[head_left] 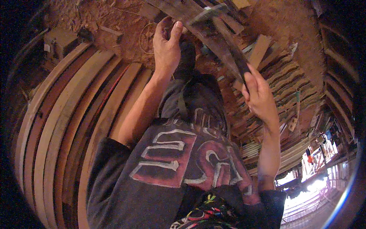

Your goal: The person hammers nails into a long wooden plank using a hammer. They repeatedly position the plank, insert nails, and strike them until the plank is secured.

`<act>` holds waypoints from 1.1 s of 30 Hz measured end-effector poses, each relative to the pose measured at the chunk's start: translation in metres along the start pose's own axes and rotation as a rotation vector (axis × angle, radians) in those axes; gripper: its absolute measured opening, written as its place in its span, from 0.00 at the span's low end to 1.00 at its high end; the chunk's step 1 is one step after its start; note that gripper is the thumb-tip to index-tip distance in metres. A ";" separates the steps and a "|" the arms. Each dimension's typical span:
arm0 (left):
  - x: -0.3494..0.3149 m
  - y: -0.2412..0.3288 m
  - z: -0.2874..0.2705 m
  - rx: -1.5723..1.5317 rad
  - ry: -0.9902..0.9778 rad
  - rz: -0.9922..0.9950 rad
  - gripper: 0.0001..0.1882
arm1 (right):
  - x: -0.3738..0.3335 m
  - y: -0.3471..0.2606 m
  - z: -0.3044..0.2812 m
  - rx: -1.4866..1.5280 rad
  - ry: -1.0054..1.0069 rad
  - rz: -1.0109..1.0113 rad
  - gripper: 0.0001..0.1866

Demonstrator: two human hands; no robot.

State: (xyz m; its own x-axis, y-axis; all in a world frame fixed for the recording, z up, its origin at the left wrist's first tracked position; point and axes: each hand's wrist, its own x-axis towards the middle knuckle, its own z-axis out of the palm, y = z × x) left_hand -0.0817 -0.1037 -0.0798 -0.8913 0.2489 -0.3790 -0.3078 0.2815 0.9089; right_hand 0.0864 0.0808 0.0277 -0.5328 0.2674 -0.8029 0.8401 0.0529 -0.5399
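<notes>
My right hand (259, 89) is wrapped round the dark handle of a hammer (228, 44). The hammer's long grey head lies over a weathered dark wooden board (207, 38); whether it touches the wood I cannot tell. That board slants from the top of the view down toward my right hand. At its left edge is my left hand (167, 51), thumb raised and fingers curled against the wood. Shadow hides part of those fingertips. One of my legs, in dark clothing, shows below the board.
Long sawn planks (57, 114) lie side by side on the left. Stacked rough boards (282, 91) fill the right, with a green-ended tool handle (298, 99) among them. Wood offcuts (261, 49) and a thin wire loop (146, 38) lie on reddish, dusty ground.
</notes>
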 end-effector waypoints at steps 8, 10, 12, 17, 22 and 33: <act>0.002 -0.020 -0.007 -0.044 -0.004 -0.070 0.29 | -0.051 0.084 -0.023 0.071 0.019 0.093 0.29; 0.002 -0.024 -0.010 -0.029 0.008 -0.090 0.29 | -0.059 0.067 -0.030 0.076 -0.017 0.183 0.30; 0.000 -0.026 -0.008 -0.105 0.015 -0.107 0.29 | -0.050 0.051 -0.022 0.050 -0.007 0.089 0.29; -0.001 -0.015 -0.010 -0.286 0.010 -0.205 0.24 | 0.013 -0.012 0.011 -0.143 0.004 -0.127 0.24; 0.008 -0.010 -0.014 -0.426 -0.017 -0.194 0.24 | 0.019 -0.040 0.021 -0.104 0.002 -0.122 0.22; 0.016 -0.045 -0.020 -0.112 0.055 0.068 0.28 | -0.107 0.126 -0.020 -0.011 0.139 0.259 0.24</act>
State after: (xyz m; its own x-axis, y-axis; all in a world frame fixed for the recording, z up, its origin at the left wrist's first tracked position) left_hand -0.0886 -0.1311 -0.1227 -0.9275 0.2116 -0.3083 -0.2784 0.1596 0.9471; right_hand 0.2518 0.0784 0.0509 -0.2824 0.4025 -0.8708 0.9477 -0.0235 -0.3182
